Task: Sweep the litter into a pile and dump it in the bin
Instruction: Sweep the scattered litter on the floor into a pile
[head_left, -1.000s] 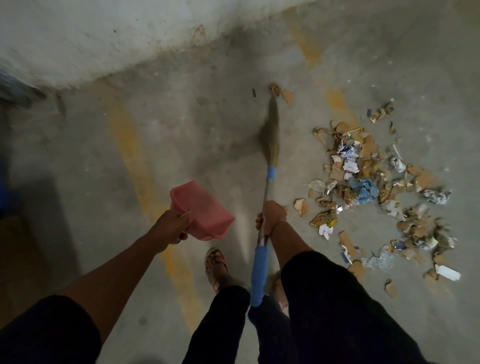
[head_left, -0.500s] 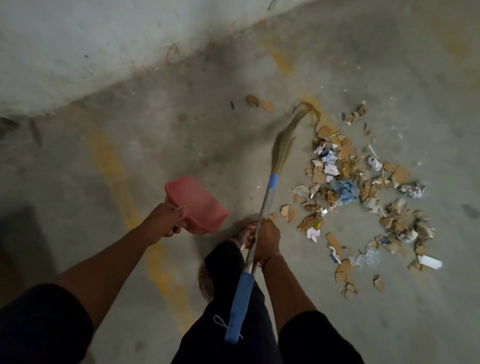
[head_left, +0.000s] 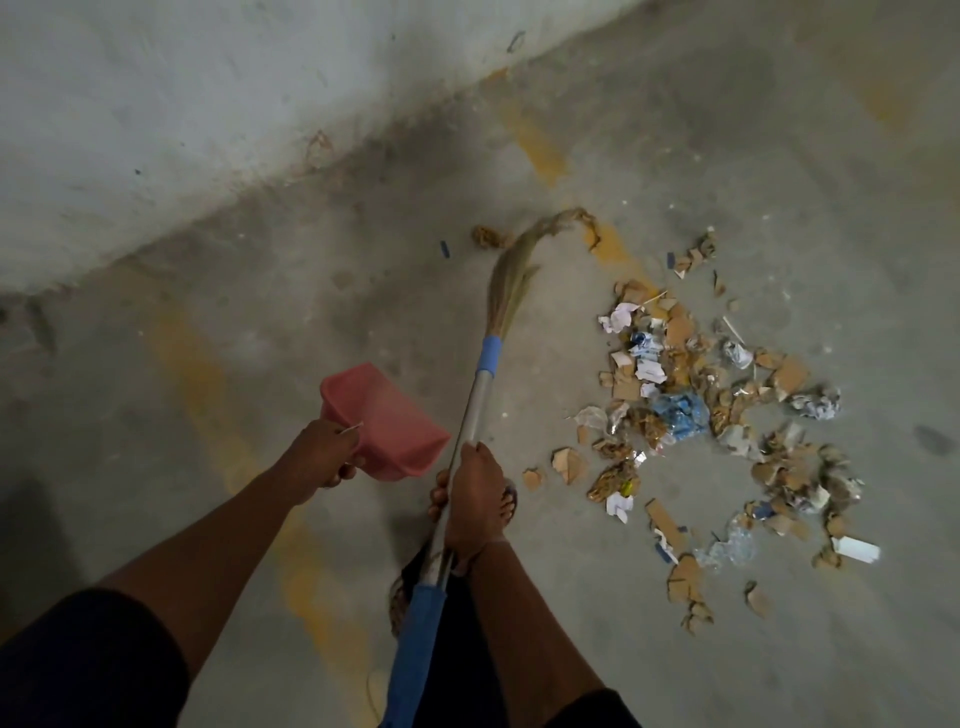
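My right hand (head_left: 475, 499) grips the metal shaft of a broom (head_left: 480, 387) with blue sleeves. Its straw head (head_left: 511, 280) bends on the concrete floor, its tips curling right against a brown scrap (head_left: 582, 221). Another brown scrap (head_left: 488, 237) and a small blue bit (head_left: 444, 249) lie just left of the tips. My left hand (head_left: 324, 454) holds a pink dustpan (head_left: 387, 423) above the floor, left of the shaft. A loose pile of litter (head_left: 696, 410), cardboard pieces, paper and plastic, spreads to the right of the broom.
A pale concrete wall (head_left: 208, 114) runs diagonally across the top left. Faded yellow lines (head_left: 218, 395) mark the grey floor. My sandalled feet (head_left: 506, 501) stand under the broom handle. No bin is in view.
The broom head has swung back left from the pile's edge and now drags a brown scrap rightward. My right hand has slid up the shaft; the dustpan stays raised.
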